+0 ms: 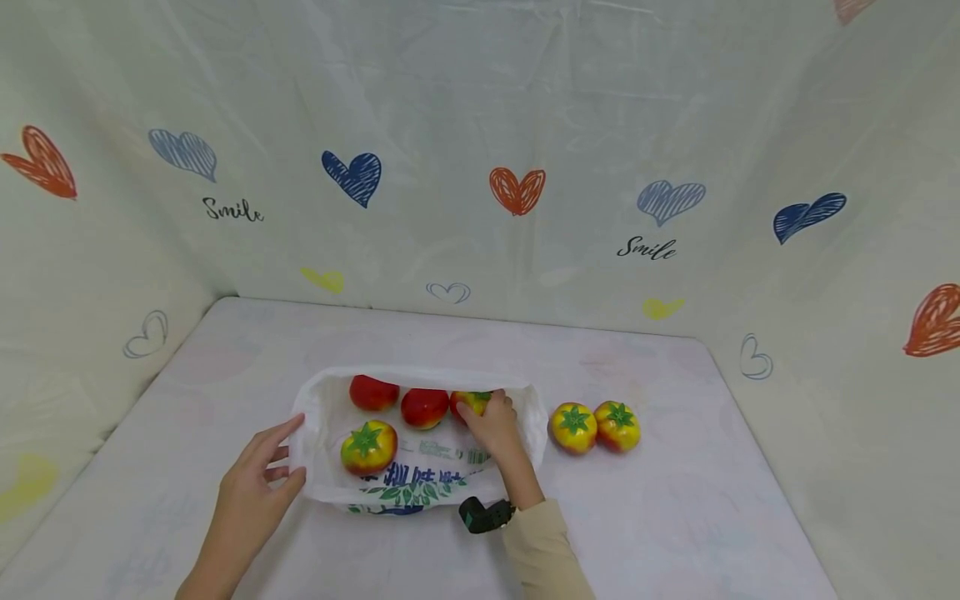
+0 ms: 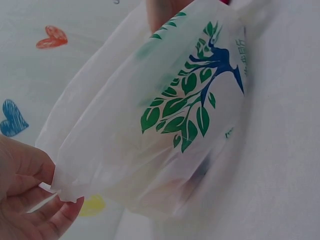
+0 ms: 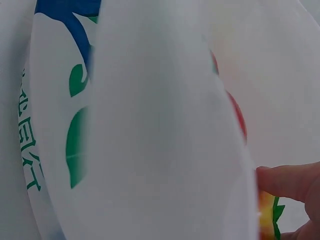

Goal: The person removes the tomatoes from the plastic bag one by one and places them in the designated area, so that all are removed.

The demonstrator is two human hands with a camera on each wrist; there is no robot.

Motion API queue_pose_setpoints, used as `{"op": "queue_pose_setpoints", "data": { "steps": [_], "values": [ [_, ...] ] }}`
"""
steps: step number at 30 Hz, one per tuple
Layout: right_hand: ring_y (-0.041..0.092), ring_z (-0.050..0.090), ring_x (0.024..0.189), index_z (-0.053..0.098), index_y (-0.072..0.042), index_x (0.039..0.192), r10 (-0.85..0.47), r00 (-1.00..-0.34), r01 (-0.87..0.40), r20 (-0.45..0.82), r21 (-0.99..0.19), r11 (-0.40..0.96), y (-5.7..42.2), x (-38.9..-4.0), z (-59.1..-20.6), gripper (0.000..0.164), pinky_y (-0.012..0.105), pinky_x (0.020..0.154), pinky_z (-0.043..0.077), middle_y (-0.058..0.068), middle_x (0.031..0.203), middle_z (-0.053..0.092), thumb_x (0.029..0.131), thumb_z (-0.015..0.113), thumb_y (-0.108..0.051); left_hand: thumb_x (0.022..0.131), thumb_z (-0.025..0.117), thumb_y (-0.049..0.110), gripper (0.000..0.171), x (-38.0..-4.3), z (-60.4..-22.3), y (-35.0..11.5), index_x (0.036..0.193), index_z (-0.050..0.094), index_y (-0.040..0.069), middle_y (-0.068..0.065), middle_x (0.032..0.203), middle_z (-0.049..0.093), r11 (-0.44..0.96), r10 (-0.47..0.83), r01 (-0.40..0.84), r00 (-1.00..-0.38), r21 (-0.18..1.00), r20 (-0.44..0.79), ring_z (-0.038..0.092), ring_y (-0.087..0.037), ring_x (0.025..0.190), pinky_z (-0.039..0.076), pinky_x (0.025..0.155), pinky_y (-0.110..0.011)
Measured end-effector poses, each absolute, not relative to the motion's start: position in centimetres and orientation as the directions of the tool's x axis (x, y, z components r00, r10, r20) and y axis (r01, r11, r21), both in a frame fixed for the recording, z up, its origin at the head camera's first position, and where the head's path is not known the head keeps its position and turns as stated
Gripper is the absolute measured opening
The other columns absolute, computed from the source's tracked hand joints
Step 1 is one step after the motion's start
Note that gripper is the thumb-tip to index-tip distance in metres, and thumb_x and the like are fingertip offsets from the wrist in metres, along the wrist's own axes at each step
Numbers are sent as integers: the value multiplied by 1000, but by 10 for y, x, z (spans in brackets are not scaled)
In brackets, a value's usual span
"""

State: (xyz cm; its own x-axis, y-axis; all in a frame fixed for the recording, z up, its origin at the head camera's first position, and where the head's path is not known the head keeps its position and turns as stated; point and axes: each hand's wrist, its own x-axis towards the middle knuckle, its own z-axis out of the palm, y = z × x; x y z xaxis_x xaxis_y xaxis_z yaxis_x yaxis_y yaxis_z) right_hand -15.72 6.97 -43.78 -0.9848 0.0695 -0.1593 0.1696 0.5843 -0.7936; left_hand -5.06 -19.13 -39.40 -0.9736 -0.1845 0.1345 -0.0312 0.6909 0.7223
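A white plastic bag with green leaves and blue lettering lies on the table, its mouth spread wide. My left hand holds the bag's left rim; in the left wrist view, fingers show at the gathered edge. Inside the bag, my right hand grips a red-and-yellow fruit, which the right wrist view shows partly behind the white plastic. Two red fruits sit to its left, and a yellow-topped fruit with a green leafy crown lies nearer the front.
Right of the bag, two more yellow-topped fruits stand side by side on the white table. A pale curtain printed with hearts encloses the back and sides. A black device is at the right wrist.
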Motion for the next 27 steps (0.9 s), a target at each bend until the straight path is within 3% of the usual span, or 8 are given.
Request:
{"op": "queue_pose_setpoints", "data": {
  "steps": [3,12,20,27],
  "values": [
    [38,48,102,33,8,131,68,-984,174,-167,-785,594,69,-158,-439,67,57,89,47,28,117,46,85,63,-30,78,65,-4,59,-50,-394,-191,134,47,6,-19,126,50,690,-181,-22,-973,723,142,59,-36,100,53,69,-13],
    [40,45,106,30,5,135,65,-984,173,-169,-774,609,69,-160,-439,72,57,91,45,29,120,43,82,67,-27,78,65,-3,59,-50,-395,-192,134,47,5,-19,125,50,695,-177,-12,-972,718,154,59,-36,99,53,69,-14],
    [39,46,104,31,1,135,49,-987,150,-152,-776,613,69,-159,-438,73,56,91,45,28,118,43,79,72,-20,79,64,-3,59,-51,-395,-191,135,46,5,-20,127,49,697,-186,-41,-974,716,126,58,-37,100,56,74,-34],
    [38,48,103,31,-1,136,36,-987,144,-154,-776,614,69,-158,-435,74,55,91,46,27,118,44,77,73,-19,79,64,-2,60,-50,-395,-191,136,45,6,-20,128,48,697,-194,-70,-976,713,94,57,-37,102,55,77,-38]
  ]
}}
